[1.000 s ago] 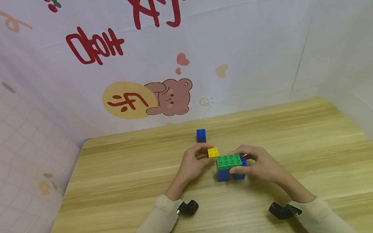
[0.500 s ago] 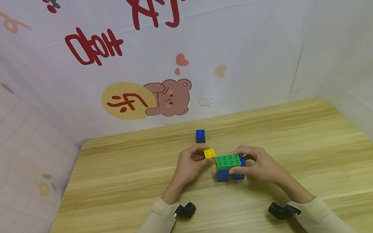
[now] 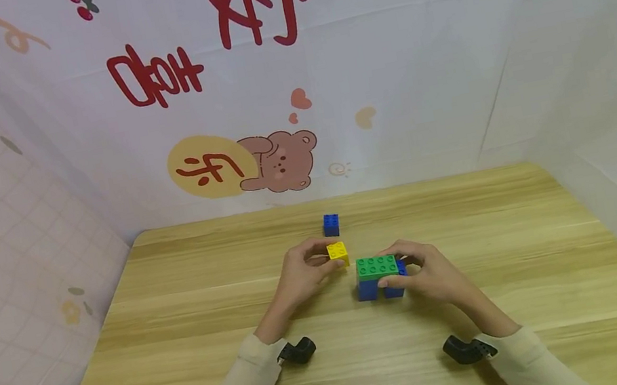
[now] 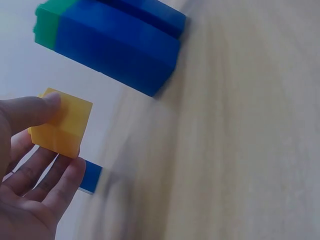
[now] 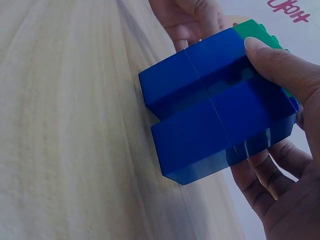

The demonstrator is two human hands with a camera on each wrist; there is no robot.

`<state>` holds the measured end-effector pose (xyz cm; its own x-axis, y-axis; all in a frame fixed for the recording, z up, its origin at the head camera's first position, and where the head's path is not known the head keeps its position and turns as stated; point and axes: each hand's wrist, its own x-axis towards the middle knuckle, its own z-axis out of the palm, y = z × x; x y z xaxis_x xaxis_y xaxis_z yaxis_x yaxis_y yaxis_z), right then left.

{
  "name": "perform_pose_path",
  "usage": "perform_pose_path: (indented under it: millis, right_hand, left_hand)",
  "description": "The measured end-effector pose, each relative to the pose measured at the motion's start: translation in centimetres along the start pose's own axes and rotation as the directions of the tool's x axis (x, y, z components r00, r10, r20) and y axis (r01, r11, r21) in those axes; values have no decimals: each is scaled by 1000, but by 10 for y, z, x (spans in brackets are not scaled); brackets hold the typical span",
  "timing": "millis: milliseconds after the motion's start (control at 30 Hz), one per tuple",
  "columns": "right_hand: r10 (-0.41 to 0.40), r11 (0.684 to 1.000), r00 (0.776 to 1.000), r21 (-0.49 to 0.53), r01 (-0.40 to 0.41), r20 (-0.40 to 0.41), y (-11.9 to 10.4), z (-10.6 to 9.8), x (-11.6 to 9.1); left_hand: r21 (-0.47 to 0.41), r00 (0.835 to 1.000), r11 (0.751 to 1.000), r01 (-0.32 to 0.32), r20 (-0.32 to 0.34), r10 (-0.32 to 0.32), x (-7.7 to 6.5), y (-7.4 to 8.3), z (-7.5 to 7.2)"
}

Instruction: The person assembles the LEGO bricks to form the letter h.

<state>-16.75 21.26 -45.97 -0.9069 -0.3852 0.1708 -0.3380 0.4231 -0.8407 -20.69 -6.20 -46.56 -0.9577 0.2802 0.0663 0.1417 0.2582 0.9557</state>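
My left hand (image 3: 301, 273) pinches a small yellow brick (image 3: 337, 253) between thumb and fingers, left of the built piece and apart from it. Two blue brick columns (image 5: 215, 125), each of stacked blocks, are bridged on top by a green brick (image 3: 376, 267) with studs. This piece stands upright on the table, and my right hand (image 3: 430, 271) grips its upper right part, thumb in front. Part of the right column is hidden behind the thumb in the head view. In the left wrist view the thumb presses the yellow brick's (image 4: 70, 122) side.
A loose blue brick (image 3: 331, 225) stands farther back on the wooden table (image 3: 474, 218), beyond my left hand. Behind the table hangs a white printed cloth (image 3: 404, 65), with more cloth at both sides. Black wrist mounts (image 3: 466, 349) project from the sleeves.
My left hand has drawn the yellow brick leftward, away from the green-topped piece, and the gap between them has widened. The right hand keeps its grip in about the same place.
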Motion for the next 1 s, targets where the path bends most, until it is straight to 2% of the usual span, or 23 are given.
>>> perform_pose_path:
  millis: [467,800,1000]
  right_hand:
    - [-30,999,999,-12,30,-11,2,3,1]
    - [-10,1000,1000,-2,10,-10,1,2,0]
    - [-8,1000,1000,-9,8,-5,2,3,1]
  left_hand:
    - [-99,997,992,-76,0,76,-11,14,-10]
    - [-123,998,991,-51,32,56,-14,27,-12]
    - [-115,996,990,-79,28,82,-16,33,-12]
